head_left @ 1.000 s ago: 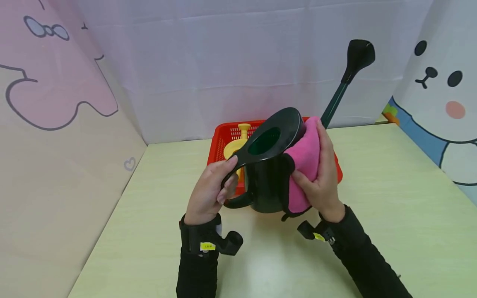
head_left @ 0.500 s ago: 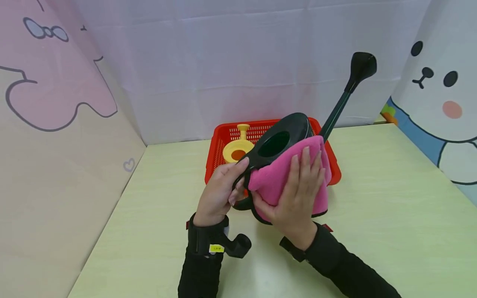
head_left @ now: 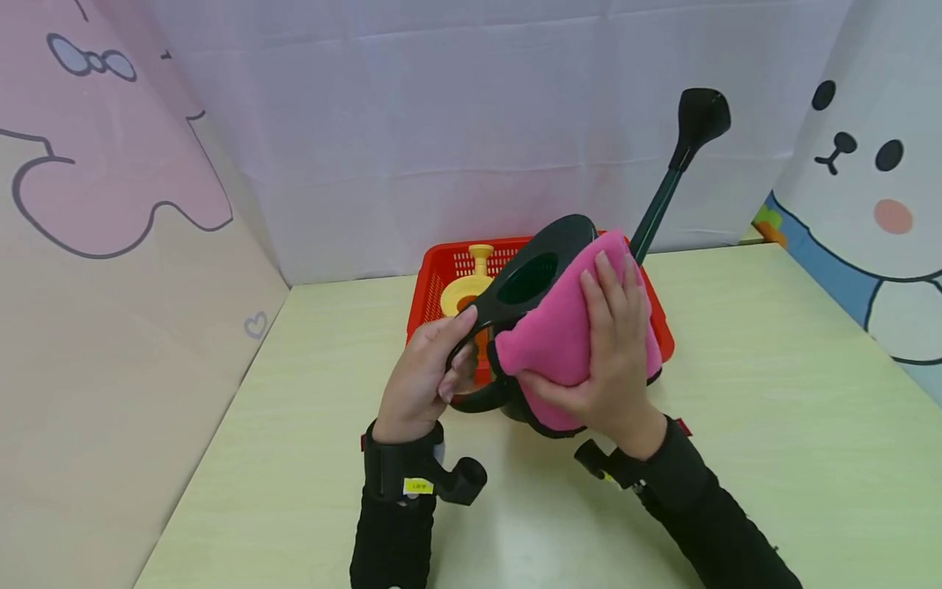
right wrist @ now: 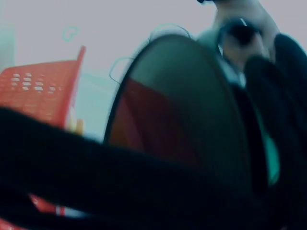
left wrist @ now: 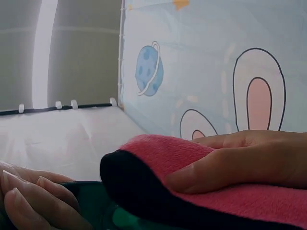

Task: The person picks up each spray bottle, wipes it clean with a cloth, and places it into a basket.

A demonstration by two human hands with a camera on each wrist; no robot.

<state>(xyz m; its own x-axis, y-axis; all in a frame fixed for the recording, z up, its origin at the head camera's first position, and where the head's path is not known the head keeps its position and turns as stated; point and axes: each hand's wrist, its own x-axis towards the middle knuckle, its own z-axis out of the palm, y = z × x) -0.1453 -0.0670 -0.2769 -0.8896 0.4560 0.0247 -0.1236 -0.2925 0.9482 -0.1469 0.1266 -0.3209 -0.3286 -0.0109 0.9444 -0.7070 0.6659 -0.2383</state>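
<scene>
A dark green watering can (head_left: 562,237) is held up in the head view, tilted, with its long spout and black sprinkler head (head_left: 702,119) pointing up to the right. Its handle is gripped by my left hand (head_left: 430,368), thumb on top. My right hand (head_left: 614,368) lies with fairly straight fingers on a pink cloth (head_left: 548,339) with black edging, pressing it to the can's near side. In the left wrist view, the cloth's folded edge (left wrist: 129,182) sits beside my left fingers (left wrist: 38,201). The cloth hides much of the can's body.
Behind the can, a red plastic basket (head_left: 430,282) stands on the pale table (head_left: 331,368). A yellow ring-shaped piece with a knob (head_left: 481,254) is in it. White and cartoon-printed curtains (head_left: 441,123) close off the back and sides.
My right hand has gone from the can's right side across its front to the left with the cloth, then back up and right. The can dipped slightly and rose; my left hand kept its grip.
</scene>
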